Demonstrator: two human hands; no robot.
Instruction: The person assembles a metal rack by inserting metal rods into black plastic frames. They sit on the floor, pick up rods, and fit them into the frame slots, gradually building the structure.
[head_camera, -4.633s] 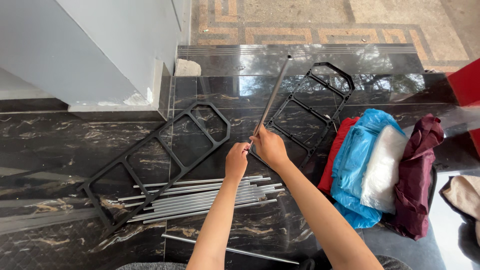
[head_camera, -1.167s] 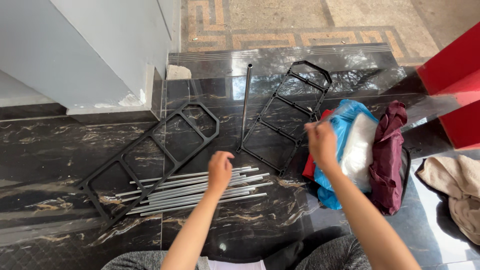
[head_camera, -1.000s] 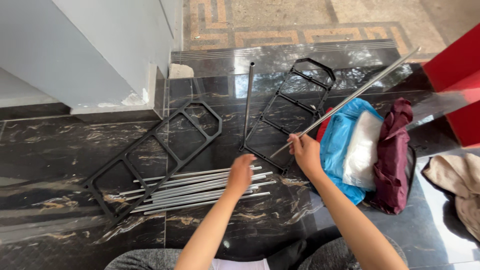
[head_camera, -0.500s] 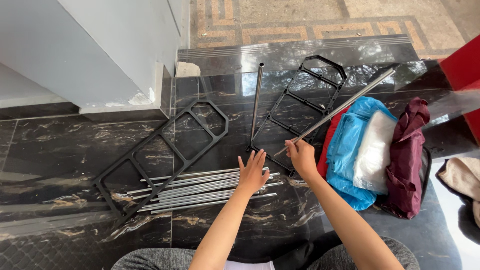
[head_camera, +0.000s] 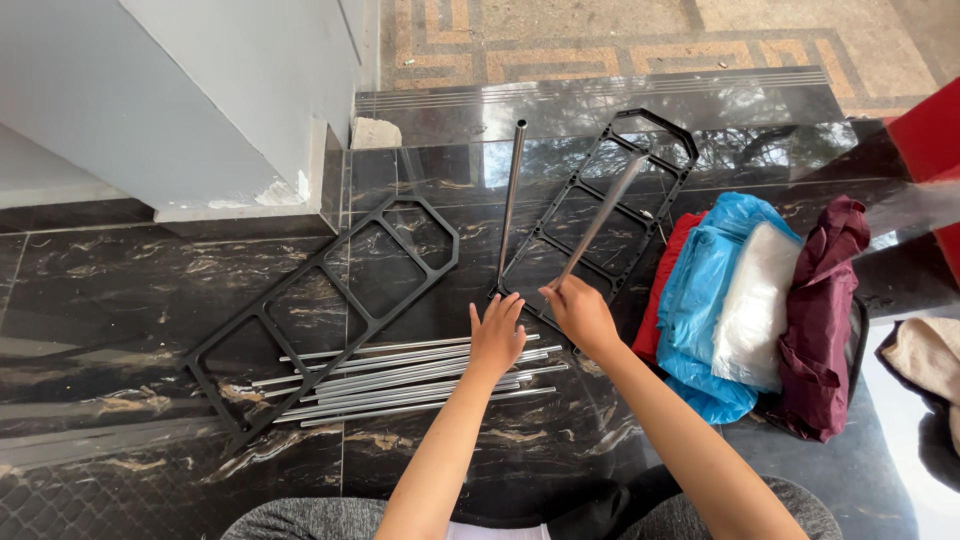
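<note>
My right hand (head_camera: 580, 315) grips the near end of a metal rod (head_camera: 603, 215) that points up and away over a black plastic frame (head_camera: 600, 205) lying on the dark marble floor. A second rod (head_camera: 511, 195) stands fixed at that frame's left corner. With its fingers spread, my left hand (head_camera: 497, 335) rests flat by the foot of that standing rod and over the ends of a bundle of several silver rods (head_camera: 400, 380). Another black frame (head_camera: 325, 310) lies to the left, partly over the bundle.
A pile of folded cloth and plastic covers, red, blue (head_camera: 705, 300), white and maroon (head_camera: 825, 320), lies right of my right hand. A grey wall corner (head_camera: 200, 110) rises at upper left. A step edge (head_camera: 600, 85) and a patterned floor lie beyond. A red object (head_camera: 930, 125) stands at right.
My right hand picked up a rod from the right side and swung it leftward, from pointing far right to pointing up over the frame. My left hand opened flat near the standing rod's foot.
</note>
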